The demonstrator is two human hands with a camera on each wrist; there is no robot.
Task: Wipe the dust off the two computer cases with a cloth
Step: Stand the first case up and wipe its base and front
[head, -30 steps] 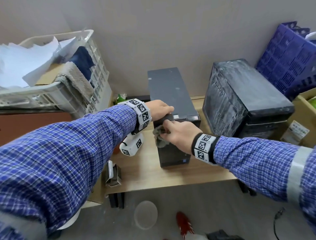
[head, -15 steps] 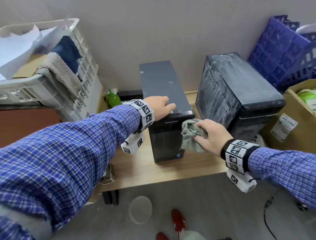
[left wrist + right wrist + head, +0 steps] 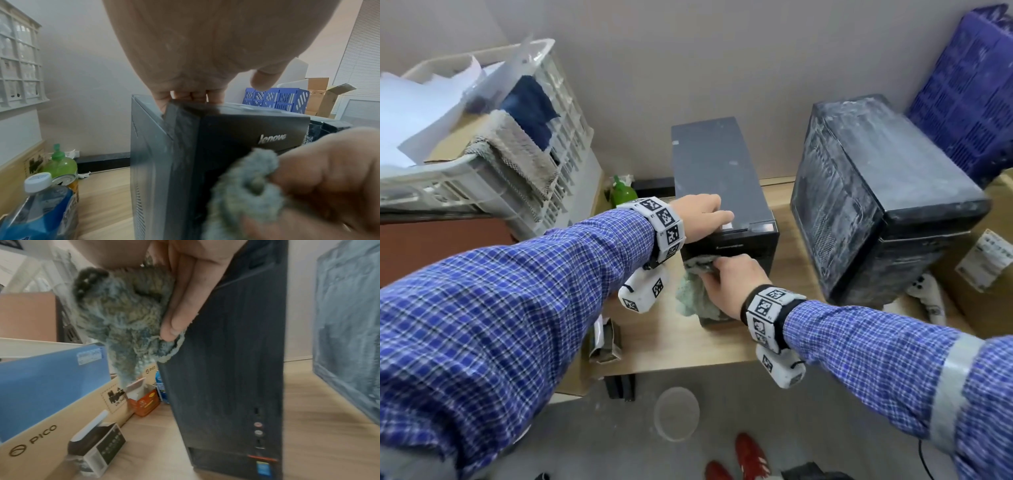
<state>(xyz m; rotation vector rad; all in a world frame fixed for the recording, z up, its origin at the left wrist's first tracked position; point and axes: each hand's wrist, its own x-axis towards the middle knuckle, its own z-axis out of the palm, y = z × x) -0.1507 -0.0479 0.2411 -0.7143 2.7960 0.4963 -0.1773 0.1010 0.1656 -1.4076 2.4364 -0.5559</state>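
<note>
A slim black computer case (image 3: 715, 164) stands upright on the wooden table (image 3: 671, 346). My left hand (image 3: 702, 219) rests on its top front edge, fingers laid flat over the top. My right hand (image 3: 732, 284) grips a bunched grey-green cloth (image 3: 690, 294) and holds it against the left part of the case's front panel, below the logo. The right wrist view shows the cloth (image 3: 123, 308) pinched under the thumb beside the front panel (image 3: 236, 369). A larger black case (image 3: 887, 192), coated in pale dust, stands to the right, apart from both hands.
A white crate (image 3: 482, 178) of papers and rags sits at the left, with a green bottle (image 3: 621, 193) behind the slim case. At the right are a blue crate (image 3: 969, 85) and a cardboard box (image 3: 989, 267). A small carton (image 3: 604, 339) lies at the table's left front.
My right hand has carried the cloth from the right edge of the slim case's front back to its left side. The left hand has stayed on the case top.
</note>
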